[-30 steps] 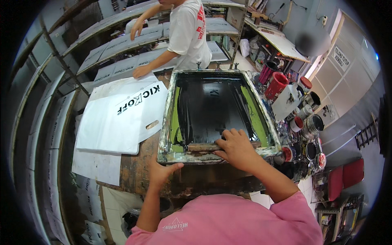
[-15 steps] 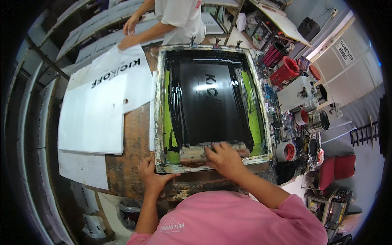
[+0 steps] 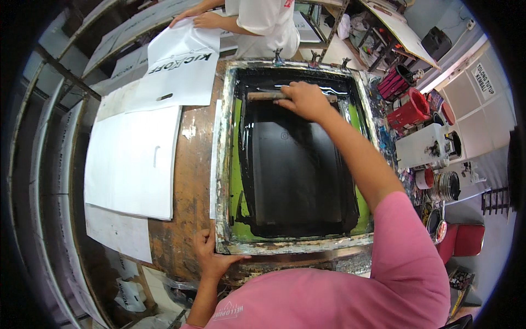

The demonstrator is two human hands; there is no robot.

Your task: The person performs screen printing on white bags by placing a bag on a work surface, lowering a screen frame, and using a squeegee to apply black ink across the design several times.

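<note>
A silk-screen frame (image 3: pixel 222 181) with a paint-crusted wooden rim lies on the worn table, its green mesh (image 3: pixel 236 164) largely covered in black ink. Near the far end of the mesh, my right hand (image 3: pixel 307 100) is closed on the wooden squeegee (image 3: pixel 264 96), which lies crosswise in the ink. My left hand (image 3: pixel 212 257) rests at the frame's near left corner. Its thumb stretches along the front edge and its fingers sit by the left side, spread around the corner. Part of the squeegee is hidden under my right hand.
Left of the frame lies a stack of white sheets (image 3: pixel 131 164). Beyond it a co-worker (image 3: pixel 263 27) holds a printed white bag (image 3: pixel 183 63). Clamps (image 3: pixel 313 59) line the frame's far edge. Ink tubs (image 3: pixel 408 112) and cans crowd the right side; drying racks (image 3: pixel 63 197) stand left.
My right hand has pushed the squeegee from the near end to the far end of the screen. My left hand keeps its corner. The co-worker has drawn the printed bag away from the stack.
</note>
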